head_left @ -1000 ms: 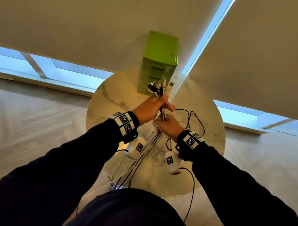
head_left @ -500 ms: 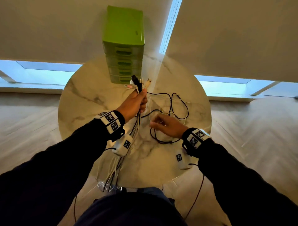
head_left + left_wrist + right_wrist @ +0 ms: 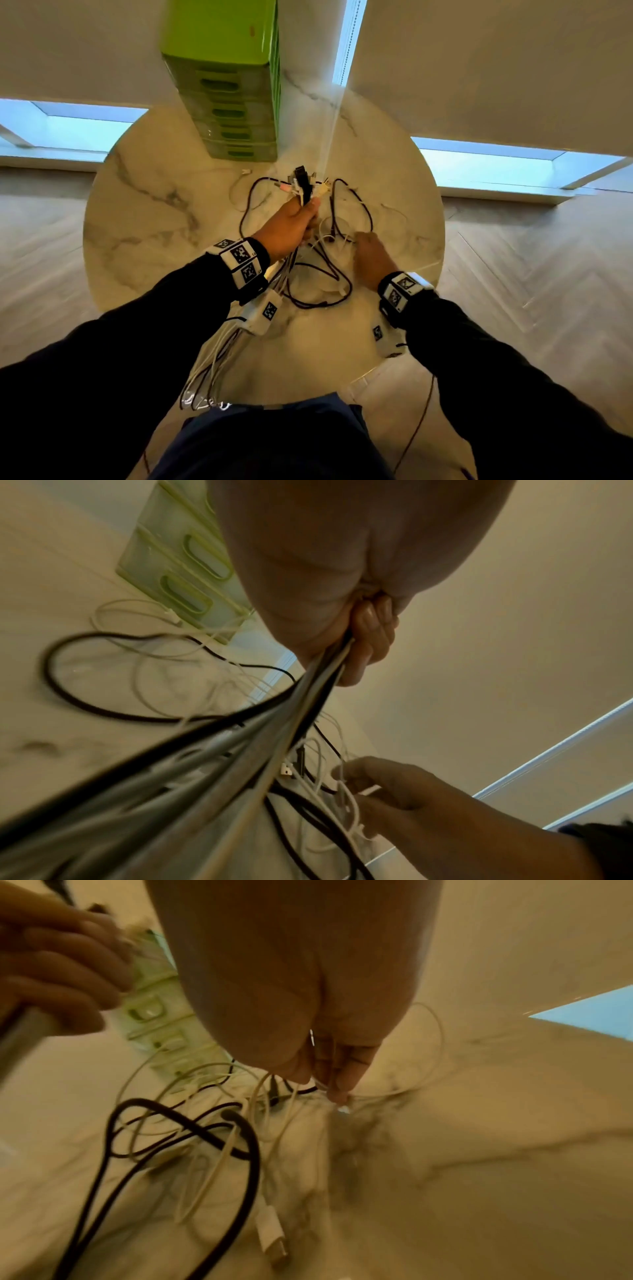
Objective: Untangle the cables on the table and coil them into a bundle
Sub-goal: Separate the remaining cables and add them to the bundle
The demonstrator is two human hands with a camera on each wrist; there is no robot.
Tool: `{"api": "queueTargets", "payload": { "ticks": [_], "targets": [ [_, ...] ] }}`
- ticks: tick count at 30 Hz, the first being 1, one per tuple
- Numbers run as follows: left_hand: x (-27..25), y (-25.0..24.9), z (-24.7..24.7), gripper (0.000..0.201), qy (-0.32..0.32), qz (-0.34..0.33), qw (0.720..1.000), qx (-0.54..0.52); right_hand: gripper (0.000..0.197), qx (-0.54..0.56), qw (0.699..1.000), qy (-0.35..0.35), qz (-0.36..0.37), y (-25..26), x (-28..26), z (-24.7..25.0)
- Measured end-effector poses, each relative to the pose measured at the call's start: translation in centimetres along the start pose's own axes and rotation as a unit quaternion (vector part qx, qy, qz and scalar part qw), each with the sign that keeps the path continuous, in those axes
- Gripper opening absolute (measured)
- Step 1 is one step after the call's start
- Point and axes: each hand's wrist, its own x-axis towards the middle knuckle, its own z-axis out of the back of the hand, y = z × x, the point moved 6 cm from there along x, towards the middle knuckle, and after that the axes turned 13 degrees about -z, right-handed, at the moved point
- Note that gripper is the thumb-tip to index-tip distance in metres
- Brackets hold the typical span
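Above the round marble table (image 3: 144,219), both hands worked among cables.
My left hand (image 3: 289,228) gripped a bunch of cables (image 3: 301,186), plugs sticking out past my fingers (image 3: 371,639). My right hand (image 3: 371,255) pinched a thin white cable (image 3: 346,1106); loose loops (image 3: 318,274) lay between my hands, near a green drawer unit (image 3: 236,102).

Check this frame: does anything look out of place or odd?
Nothing is damaged or spilled. One oddity: the gathered cables that the left hand grips trail off the near edge of the table, dangling below it. The rest lie in loose loops by the right hand.
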Motion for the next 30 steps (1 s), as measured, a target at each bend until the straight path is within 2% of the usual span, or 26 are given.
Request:
{"api": "queueTargets", "payload": {
  "ticks": [3,4,6,8,10,13,15,22,25,27,30],
  "targets": [
    [0.9,0.2,-0.8,0.034,-0.001,0.004,1.000,0.008,0.048,-0.025,0.994,0.046,0.091,3.0,-0.5,-0.2],
    [1.2,0.2,-1.1,0.034,0.000,0.006,1.000,0.010,0.042,-0.012,0.993,0.037,0.108,3.3,-0.4,0.7],
    [1.6,0.3,-1.2,0.033,-0.007,0.014,1.000,0.004,0.029,0.047,0.993,-0.034,0.106,2.9,0.1,3.5],
    [1.8,0.3,-1.4,0.032,-0.015,0.018,1.000,-0.006,0.021,0.096,0.985,-0.130,0.061,0.9,1.4,6.8],
    [1.9,0.4,-1.5,0.032,-0.019,0.022,1.000,-0.005,0.026,0.103,0.983,-0.153,-0.007,-1.5,3.2,8.3],
    [1.7,0.4,-1.4,0.032,-0.030,0.020,0.999,0.004,0.048,0.040,0.993,-0.012,-0.111,-3.8,6.0,6.0],
    [1.6,0.3,-1.2,0.032,-0.036,0.015,0.999,0.001,0.051,0.010,0.992,0.033,-0.120,-3.8,6.5,4.5],
    [1.1,-0.2,-0.3,0.037,-0.061,0.007,0.998,-0.006,0.043,-0.026,0.994,0.024,-0.102,-3.8,6.3,2.9],
    [0.5,-0.4,-0.5,0.035,-0.059,0.011,0.998,-0.010,0.043,-0.025,0.990,0.025,-0.137,-4.4,5.8,2.9],
    [0.1,-0.5,-0.6,0.034,-0.052,0.014,0.999,-0.012,0.050,0.021,0.985,-0.013,-0.173,-4.7,5.0,4.4],
    [-0.2,-0.6,-0.8,0.031,-0.034,0.010,0.999,-0.006,0.059,0.112,0.961,-0.094,-0.233,-5.9,4.3,8.4]
  ]
}}
